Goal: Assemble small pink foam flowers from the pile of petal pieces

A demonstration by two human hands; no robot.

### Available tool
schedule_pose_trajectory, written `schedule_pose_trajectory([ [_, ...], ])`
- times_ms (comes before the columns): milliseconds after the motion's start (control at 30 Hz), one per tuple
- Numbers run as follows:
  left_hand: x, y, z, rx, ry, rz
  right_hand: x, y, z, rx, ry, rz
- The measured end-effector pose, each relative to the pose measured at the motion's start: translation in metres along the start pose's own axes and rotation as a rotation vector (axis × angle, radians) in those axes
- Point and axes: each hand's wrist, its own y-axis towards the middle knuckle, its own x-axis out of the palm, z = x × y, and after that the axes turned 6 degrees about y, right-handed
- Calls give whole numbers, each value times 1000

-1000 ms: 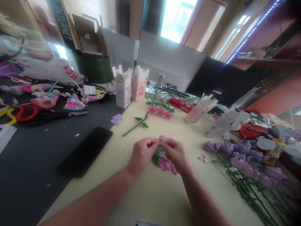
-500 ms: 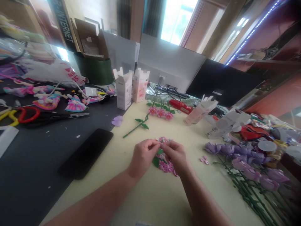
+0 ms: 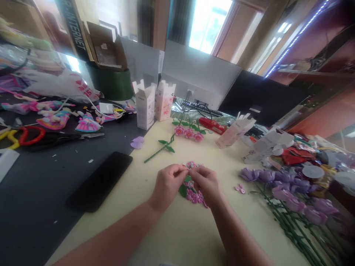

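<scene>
Piece (image 3: 188,169) between hands (image 3: 206,181) too small to tell; pink flowers (image 3: 194,196) partly hidden.

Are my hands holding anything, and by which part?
Can't tell: the left hand and right hand meet, pinching, over pink flower pieces; anything between them is too small to identify.

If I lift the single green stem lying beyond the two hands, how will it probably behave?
The green stem is probably stiff, since its lower part lies straight. Being thin, it is likely light too. Its leaves stick out to the sides, so it may resist rolling if pushed.
</scene>
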Motion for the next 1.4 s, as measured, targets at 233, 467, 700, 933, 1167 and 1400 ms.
schedule_pose_trajectory([
  [233,1,0,-3,3,-3,4,1,-1,0,1,7,-1],
  [467,1,0,-3,14,9,1,0,-1,0,3,27,-24],
  [700,2,0,-3,14,19,-6,-1,0,3,7,34,-15],
  [933,-1,6,-9,-129,-153,-63,-2,-1,-3,2,-49,-66],
  [1167,0,10,-13,-294,-404,-123,-2,0,-6,-29,-86,-66],
  [1400,1,8,-13,-286,-383,-145,-1,2,-2,-63,-141,-22],
])
